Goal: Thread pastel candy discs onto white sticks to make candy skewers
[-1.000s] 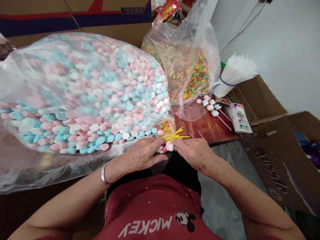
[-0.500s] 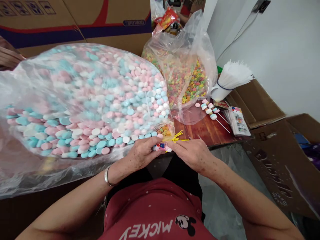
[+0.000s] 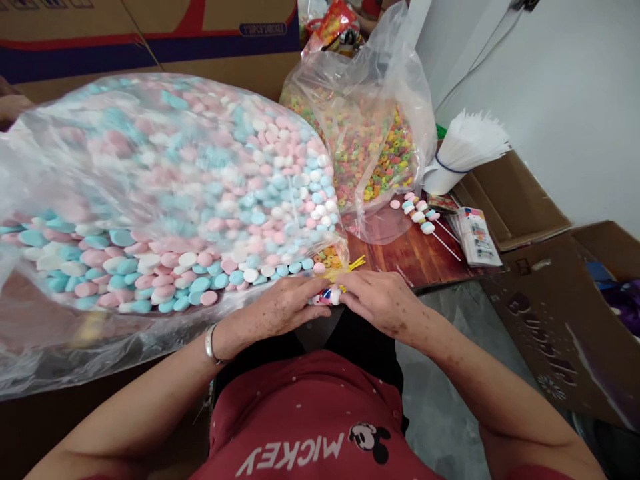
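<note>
My left hand is closed round a small clear printed packet with pale marshmallow inside, held low at the table's front edge. At the packet's right end, the fingers of my right hand are pinched together; a bit of yellow twist tie shows by their tips. Just beyond both hands lie several loose yellow twist ties. Next to these, ring gummies sit under clear plastic. A big clear bag of pink, blue and white marshmallows spreads left of my hands.
Behind stands a clear bag of ring gummies. Marshmallow sticks lie on the reddish table, near a stack of printed bags and a cup of white sticks. Cardboard boxes stand right; another person's hand shows far left.
My right fingers have shifted slightly at the packet's end, and the yellow strip that stuck out to their right no longer shows. The view has moved a little. The hand at far left has moved.
</note>
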`<state>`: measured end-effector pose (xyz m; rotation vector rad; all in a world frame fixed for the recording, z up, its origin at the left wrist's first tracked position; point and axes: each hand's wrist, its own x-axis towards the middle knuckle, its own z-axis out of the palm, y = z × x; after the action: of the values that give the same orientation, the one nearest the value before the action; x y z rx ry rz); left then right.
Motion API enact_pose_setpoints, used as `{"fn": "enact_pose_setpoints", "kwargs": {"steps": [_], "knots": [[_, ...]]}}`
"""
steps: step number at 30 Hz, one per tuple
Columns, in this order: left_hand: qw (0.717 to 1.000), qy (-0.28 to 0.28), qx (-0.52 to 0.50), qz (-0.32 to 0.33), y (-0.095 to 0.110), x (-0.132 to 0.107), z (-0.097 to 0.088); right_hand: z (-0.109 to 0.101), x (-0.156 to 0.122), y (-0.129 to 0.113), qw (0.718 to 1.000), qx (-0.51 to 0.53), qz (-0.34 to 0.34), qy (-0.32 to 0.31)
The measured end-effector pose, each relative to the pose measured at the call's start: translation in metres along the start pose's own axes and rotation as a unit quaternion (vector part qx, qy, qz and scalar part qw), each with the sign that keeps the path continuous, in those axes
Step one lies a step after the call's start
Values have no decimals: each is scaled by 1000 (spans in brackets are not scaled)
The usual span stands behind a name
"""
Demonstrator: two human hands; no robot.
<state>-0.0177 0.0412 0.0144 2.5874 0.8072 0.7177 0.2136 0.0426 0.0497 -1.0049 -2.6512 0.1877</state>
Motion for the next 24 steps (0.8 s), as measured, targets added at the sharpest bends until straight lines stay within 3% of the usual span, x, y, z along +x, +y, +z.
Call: {"fn": "enact_pose_setpoints", "kwargs": {"steps": [5,15,20,24], "knots": [[1000,5,15,9,3,2,0,5,2,-7,999,-44,23,-13],[996,-43,-61,-58,10,4,-3,-9,23,-7,983,112,80,-123],[993,-56,92,-47,17,0,-17,-20,24,3,968,158,143,-129],[986,-48,159,-20,24,2,-14,-24,28,8,948,229,154,-156]]}}
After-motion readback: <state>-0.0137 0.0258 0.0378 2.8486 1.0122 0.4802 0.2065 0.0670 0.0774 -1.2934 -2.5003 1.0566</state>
